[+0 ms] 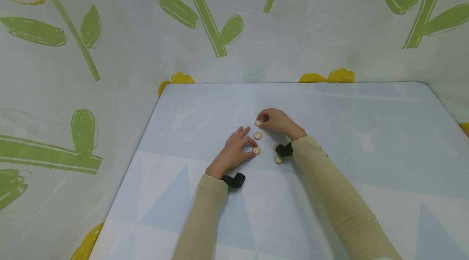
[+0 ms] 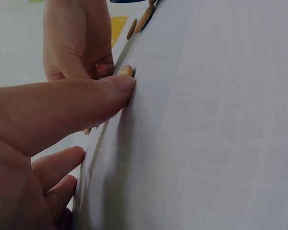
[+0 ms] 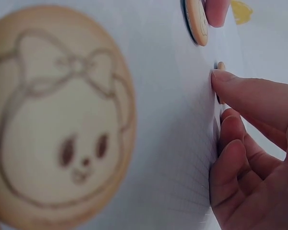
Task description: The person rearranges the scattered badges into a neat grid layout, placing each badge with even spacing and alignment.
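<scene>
Five small round wooden discs lie on the table; the one looming in the right wrist view shows a drawn animal face with a bow (image 3: pixel 62 120). My left hand (image 1: pixel 232 152) pinches the nearest disc of a short column (image 1: pixel 256 151) between thumb and index finger, its other fingers spread on the cloth. At the far end of that column, my right hand (image 1: pixel 278 121) holds another disc (image 1: pixel 258 123) by thumb and forefinger. Between the two hands sits a middle disc (image 1: pixel 257 135). In the left wrist view, the left thumb (image 2: pixel 86 100) covers most of its disc.
Two more discs lie under the right wrist, one (image 1: pixel 279 160) in plain sight and the other partly behind the black wrist camera (image 1: pixel 284 150). A pale patterned cloth (image 1: pixel 366 178) covers the table. Behind its far edge hangs a flower-printed curtain (image 1: pixel 264 48).
</scene>
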### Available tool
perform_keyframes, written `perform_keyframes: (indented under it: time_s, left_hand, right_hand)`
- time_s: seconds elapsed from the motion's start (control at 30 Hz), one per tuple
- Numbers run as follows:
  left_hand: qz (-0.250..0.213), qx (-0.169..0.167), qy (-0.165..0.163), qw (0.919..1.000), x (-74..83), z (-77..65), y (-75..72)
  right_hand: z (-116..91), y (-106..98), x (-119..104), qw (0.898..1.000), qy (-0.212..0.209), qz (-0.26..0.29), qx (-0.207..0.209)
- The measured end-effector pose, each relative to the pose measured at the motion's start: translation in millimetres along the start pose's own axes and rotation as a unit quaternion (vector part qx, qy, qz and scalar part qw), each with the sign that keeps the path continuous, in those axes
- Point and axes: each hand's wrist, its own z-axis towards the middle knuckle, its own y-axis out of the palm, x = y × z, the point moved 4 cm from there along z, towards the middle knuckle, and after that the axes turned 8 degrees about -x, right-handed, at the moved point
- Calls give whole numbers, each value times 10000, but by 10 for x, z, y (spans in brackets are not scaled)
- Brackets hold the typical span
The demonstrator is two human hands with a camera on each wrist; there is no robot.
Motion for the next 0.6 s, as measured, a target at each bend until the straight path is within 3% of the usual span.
perform_keyframes:
  time_s: [0.2,0.47,0.6]
  left_hand:
    - [0,23,29,10000,8,2,-5]
    - [44,39,71,10000,18,-1,-10]
    - [40,39,63,10000,13,-2,-13]
  right_hand:
    - [-9,-13,10,10000,18,52,-56]
    - [-84,-61,52,9963,205,785,-267]
    - [-119,-110,51,9968,183,751,-218]
